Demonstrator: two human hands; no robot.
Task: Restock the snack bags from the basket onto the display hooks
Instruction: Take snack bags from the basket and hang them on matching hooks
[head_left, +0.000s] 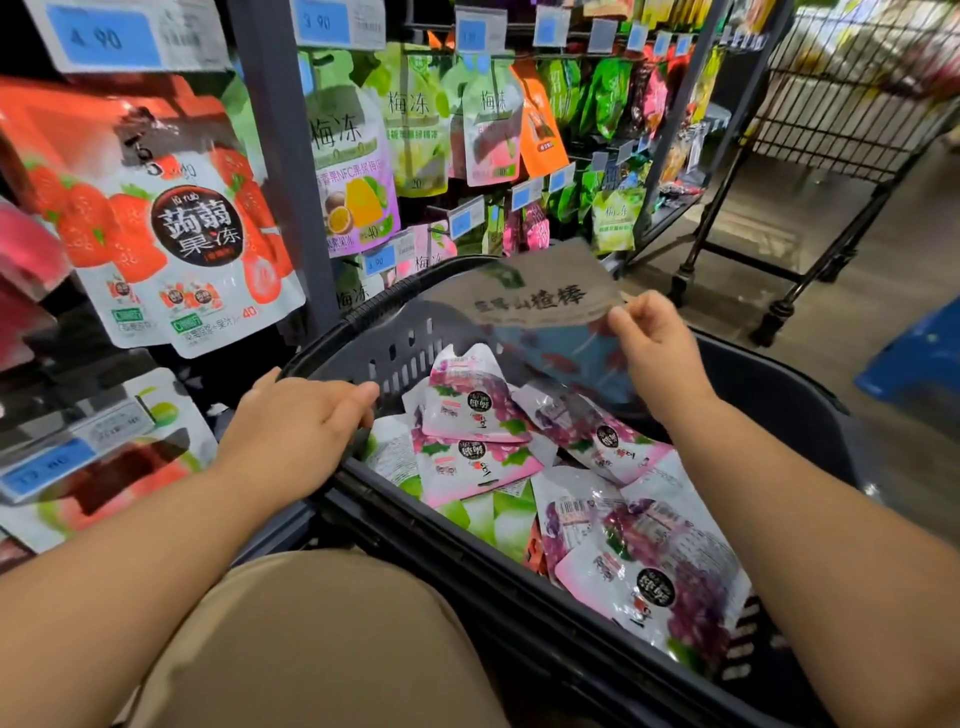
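The snack bag (540, 306) in play is a flat grey-brown pouch with dark lettering, held up above the far end of the basket (395, 343) and blurred, so its finer print cannot be read. The right hand (657, 345) pinches it by one edge, fingers curled onto the film, and the pouch hangs out to the side from that pinch. It looks light and floppy. The film seems slick, and it will likely crinkle and twist, not hold its shape, so a firmer hold near the top seam, beside the hang hole, should steer it better than a corner grip; whether the hole is torn or clean cannot be told here. Below it the purple bags (483, 415) lie heaped and overlapping in the basket, some face up, some showing their backs — glossy pouches of the same soft sort, apt to slide over one another when one is lifted. The left hand (296, 431) grips the near rim of the basket, fingers curled over it beside the handle, apparently steadying it against the knee (311, 639). To the left the display hooks (137, 140) carry hanging stock, a strawberry bag (182, 234) nearest, with price tags (104, 36) above — more green and orange pouches hang deeper along the rack. A wire cart (841, 104) stands well apart at the right.
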